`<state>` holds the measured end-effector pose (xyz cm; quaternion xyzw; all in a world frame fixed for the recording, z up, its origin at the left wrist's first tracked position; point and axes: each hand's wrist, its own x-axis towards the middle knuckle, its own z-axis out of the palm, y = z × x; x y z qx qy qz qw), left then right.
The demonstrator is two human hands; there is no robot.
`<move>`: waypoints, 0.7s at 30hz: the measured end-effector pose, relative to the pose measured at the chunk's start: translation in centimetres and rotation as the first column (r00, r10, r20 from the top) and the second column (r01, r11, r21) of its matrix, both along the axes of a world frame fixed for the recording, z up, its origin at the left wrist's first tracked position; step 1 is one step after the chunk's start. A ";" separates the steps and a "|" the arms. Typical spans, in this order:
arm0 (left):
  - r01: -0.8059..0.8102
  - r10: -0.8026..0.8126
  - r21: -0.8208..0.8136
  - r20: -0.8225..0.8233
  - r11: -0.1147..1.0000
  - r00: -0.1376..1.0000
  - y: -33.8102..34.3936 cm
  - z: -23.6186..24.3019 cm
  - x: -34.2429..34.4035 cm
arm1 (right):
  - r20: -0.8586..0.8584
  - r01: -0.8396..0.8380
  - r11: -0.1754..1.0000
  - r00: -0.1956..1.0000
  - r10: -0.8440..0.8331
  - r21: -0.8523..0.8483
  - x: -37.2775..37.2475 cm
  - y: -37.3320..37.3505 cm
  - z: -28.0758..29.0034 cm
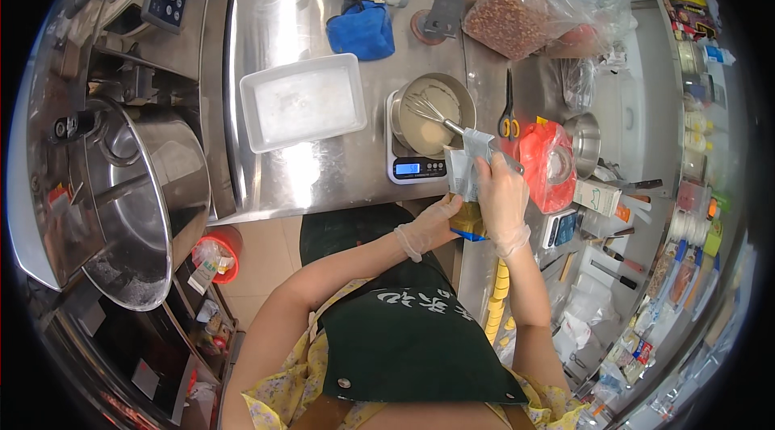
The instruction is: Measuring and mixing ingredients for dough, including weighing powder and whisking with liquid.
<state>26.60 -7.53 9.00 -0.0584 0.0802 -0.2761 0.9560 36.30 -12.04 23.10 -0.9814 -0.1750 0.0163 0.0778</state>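
Observation:
My gloved left hand [436, 222] grips the lower part of a package [468, 222] with yellow contents and a blue bottom edge. My gloved right hand [502, 200] is closed on its upper part, where pale grey material [463, 165] is bunched. Just beyond them, a steel bowl [432, 84] holding a cream-coloured mixture [425, 135] sits on a digital scale [408, 170]. A wire whisk [428, 111] leans in it, with its handle end partly hidden by the grey material. A white rectangular tray [262, 99] lies left of the scale.
A large steel mixer bowl [182, 180] is at left, above a red bin [228, 240]. Scissors [508, 123], a red plastic bag [533, 172] and an empty steel bowl [588, 151] lie to the right. A blue pouch [359, 30] and bags of nuts [508, 22] are at the back.

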 end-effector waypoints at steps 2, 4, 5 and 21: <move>0.000 -0.001 -0.027 -0.029 1.000 1.000 -0.1 0.1 0.0 | 0.012 -0.013 1.000 1.000 0.014 -0.005 0.2 0.2 -0.1; 0.006 -0.007 -0.042 -0.031 0.999 0.999 -0.2 0.0 0.0 | 0.018 -0.042 0.999 0.999 0.042 -0.022 0.4 0.5 0.1; 0.013 -0.015 -0.057 -0.032 0.998 0.999 -0.2 0.0 0.0 | 0.017 -0.043 0.999 0.999 0.044 -0.022 0.4 0.6 0.1; 0.026 -0.030 -0.067 -0.053 0.997 0.998 -0.2 0.4 0.1 | 0.010 -0.040 0.996 0.999 0.041 -0.078 0.7 1.0 0.4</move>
